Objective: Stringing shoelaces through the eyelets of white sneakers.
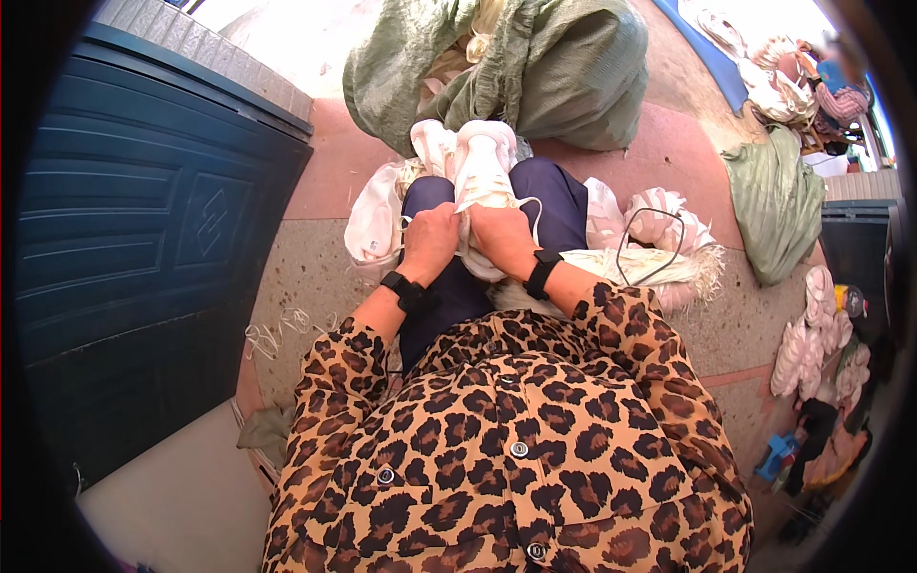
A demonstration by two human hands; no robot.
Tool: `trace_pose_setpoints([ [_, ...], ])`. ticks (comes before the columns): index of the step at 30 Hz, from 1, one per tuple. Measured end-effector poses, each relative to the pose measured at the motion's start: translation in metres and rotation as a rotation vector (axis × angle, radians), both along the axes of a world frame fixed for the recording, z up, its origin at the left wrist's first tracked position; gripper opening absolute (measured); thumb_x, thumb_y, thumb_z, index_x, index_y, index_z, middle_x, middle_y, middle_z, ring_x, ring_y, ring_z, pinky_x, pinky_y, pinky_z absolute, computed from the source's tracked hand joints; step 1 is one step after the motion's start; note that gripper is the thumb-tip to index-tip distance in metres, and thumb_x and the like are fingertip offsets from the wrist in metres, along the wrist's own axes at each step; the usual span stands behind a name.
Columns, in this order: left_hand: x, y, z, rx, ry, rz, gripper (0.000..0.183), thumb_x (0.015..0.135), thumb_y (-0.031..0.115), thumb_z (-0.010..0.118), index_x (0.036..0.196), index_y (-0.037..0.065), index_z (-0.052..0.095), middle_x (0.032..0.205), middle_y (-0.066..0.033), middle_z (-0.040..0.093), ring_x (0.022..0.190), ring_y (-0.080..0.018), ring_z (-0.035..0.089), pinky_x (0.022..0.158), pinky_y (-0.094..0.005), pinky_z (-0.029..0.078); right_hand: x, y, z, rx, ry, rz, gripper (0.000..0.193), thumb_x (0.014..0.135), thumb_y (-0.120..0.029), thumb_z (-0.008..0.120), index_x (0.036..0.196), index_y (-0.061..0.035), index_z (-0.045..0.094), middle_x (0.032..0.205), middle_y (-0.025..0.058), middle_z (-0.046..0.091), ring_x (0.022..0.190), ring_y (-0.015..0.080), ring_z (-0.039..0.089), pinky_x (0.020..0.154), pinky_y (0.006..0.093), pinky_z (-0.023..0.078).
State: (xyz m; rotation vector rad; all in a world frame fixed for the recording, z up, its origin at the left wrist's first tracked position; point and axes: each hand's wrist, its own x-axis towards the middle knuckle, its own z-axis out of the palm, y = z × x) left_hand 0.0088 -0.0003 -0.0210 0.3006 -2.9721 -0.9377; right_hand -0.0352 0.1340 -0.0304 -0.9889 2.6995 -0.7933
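A white sneaker [485,164] rests between my knees, its tongue and toe pointing away from me. My left hand [433,239] is closed in a pinch at the left side of its lacing, on a white shoelace [465,204]. Against the right side of the same shoe, my right hand [503,239] is closed too, and a loop of lace sticks out beside it. The fingertips of the right hand are hidden behind its back, so what exactly they pinch cannot be made out. Each wrist wears a black band.
Beyond my knees stands a big green woven sack [573,81]. More pale shoes [374,215] lie at my left knee. On the right are a bundle of cream laces [659,265] and another green sack [778,205]. A dark blue door [143,191] closes the left side. Far right, a person sits working.
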Motion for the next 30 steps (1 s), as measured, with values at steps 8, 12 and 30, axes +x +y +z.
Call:
trace_pose_setpoints([
  [8,-0.002,-0.001,-0.003,0.098,0.053,0.162,0.017,0.084,0.017,0.046,0.088,0.002,0.053,0.062,-0.0170,0.058,0.063,-0.0351,0.058,0.059,-0.0416,0.045,-0.011,0.000,0.005,0.038,-0.035,0.084,0.009,0.076,-0.014,0.052,0.074,-0.0062,0.049,0.055,0.0104,0.055,0.047,0.0218,0.056,0.041,0.0314,0.042],
  [12,0.000,-0.003,-0.005,0.111,0.122,0.229,0.016,0.085,0.015,0.044,0.091,0.002,0.051,0.064,-0.0165,0.058,0.065,-0.0331,0.058,0.062,-0.0411,0.044,-0.033,0.041,0.105,-0.724,-1.580,-0.216,0.024,0.082,-0.018,0.045,0.061,-0.0160,0.035,0.049,-0.0089,0.026,0.038,0.0042,0.020,0.035,0.0208,0.015],
  [30,-0.012,0.036,0.083,0.836,-0.246,-0.210,0.021,0.085,0.013,0.053,0.101,0.001,0.060,0.066,-0.0021,0.055,0.058,-0.0061,0.051,0.053,-0.0208,0.042,-0.048,0.069,0.218,-1.473,-1.446,0.687,0.022,0.089,-0.028,0.039,0.076,-0.0120,0.032,0.046,-0.0074,0.021,0.032,0.0048,0.016,0.030,0.0202,0.014],
])
